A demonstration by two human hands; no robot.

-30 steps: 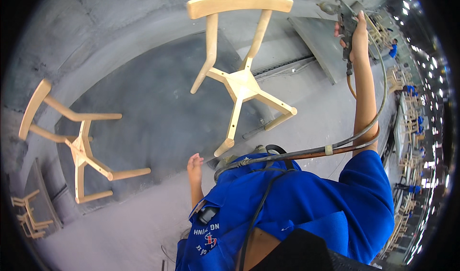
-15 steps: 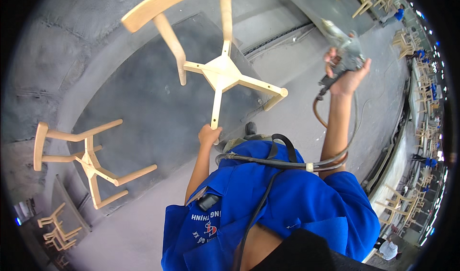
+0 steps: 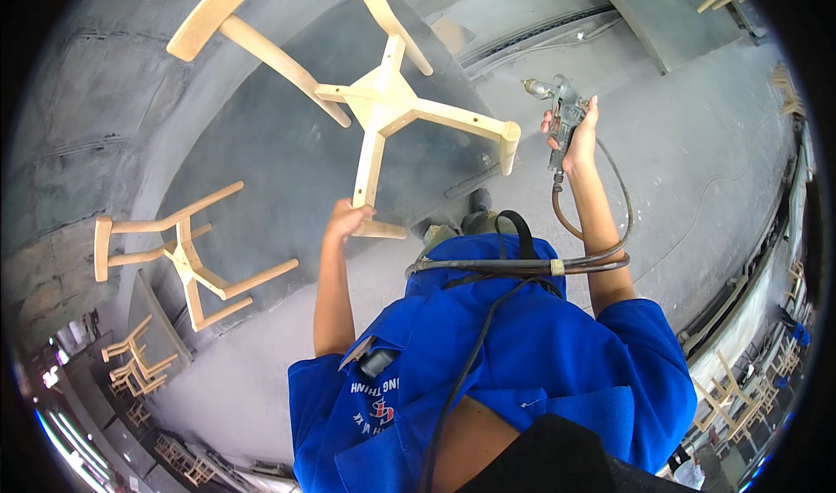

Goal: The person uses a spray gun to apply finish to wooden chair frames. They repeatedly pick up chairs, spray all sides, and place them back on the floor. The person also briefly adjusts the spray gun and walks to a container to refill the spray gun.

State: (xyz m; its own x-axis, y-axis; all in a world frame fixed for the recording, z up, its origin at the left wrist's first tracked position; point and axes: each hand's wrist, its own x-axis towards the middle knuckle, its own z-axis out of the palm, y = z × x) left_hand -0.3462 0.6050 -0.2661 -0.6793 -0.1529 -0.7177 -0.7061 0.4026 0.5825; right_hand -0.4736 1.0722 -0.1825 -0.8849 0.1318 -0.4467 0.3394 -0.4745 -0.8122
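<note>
A pale wooden chair frame (image 3: 380, 101), with a curved backrest and a cross-shaped base, hangs in front of me. My left hand (image 3: 347, 219) is closed round its nearest corner, where a leg joins the cross-piece. Out to the right, my right hand (image 3: 578, 141) grips a metal spray gun (image 3: 566, 114). The gun's nozzle points left, toward the chair frame but apart from it. A brown hose (image 3: 566, 214) runs down from the gun's handle and back along my right forearm.
At the left a second wooden chair frame (image 3: 185, 253) lies on the dark board. Smaller chair frames (image 3: 138, 358) stand at the lower left, and more (image 3: 736, 397) line the right edge. Hoses (image 3: 522, 266) cross my blue shirt. A grey wall curves along the upper left.
The chair frame has turned and shifted left and a little nearer with my left hand. My right hand has swung the spray gun leftward and lower.
</note>
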